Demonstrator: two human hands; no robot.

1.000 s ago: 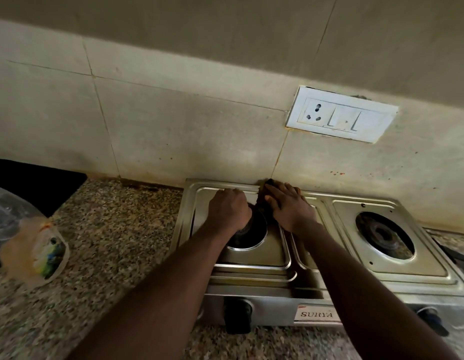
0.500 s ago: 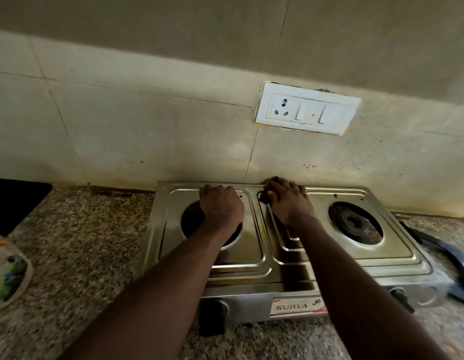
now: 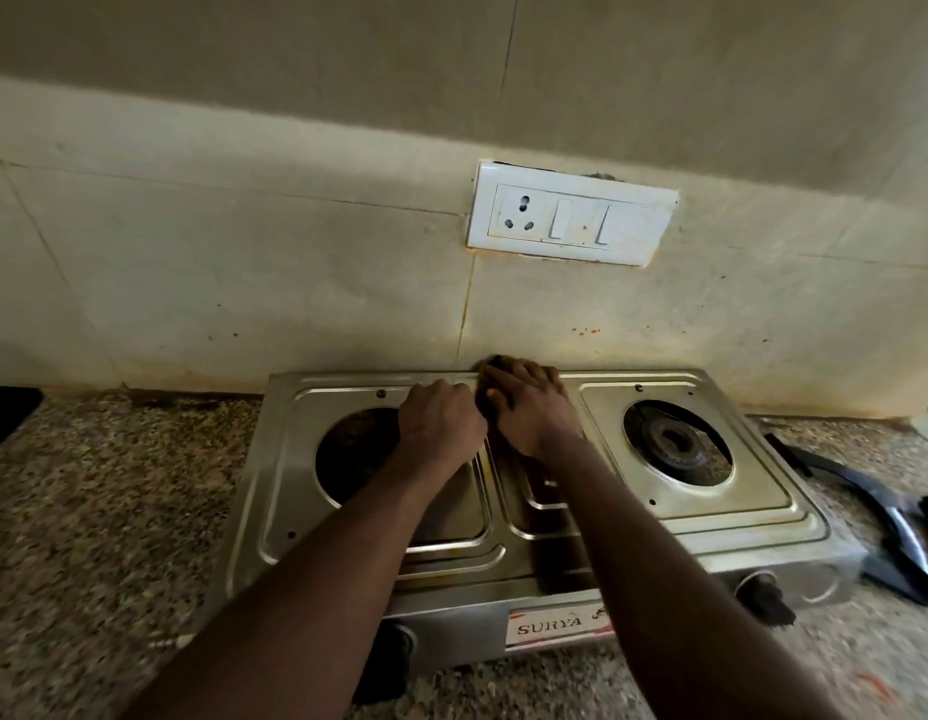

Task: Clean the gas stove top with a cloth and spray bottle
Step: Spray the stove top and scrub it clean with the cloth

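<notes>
1. Both hands work at the rear centre of the gas stove top point(image 3: 711, 517), at 12 o'clock on the unit. The right hand point(image 3: 529, 407) presses flat on a dark cloth point(image 3: 495, 362), only its edge showing. The left hand point(image 3: 441, 423) is clenched just beside it; whether it holds anything, I cannot tell.
2. No spray bottle is in view.
3. Progress, judged: wiping under way. Pan supports are off; one lies at 3 o'clock point(image 3: 867, 491). Left burner well point(image 3: 355, 454) looks soiled; front panel untouched.
</notes>
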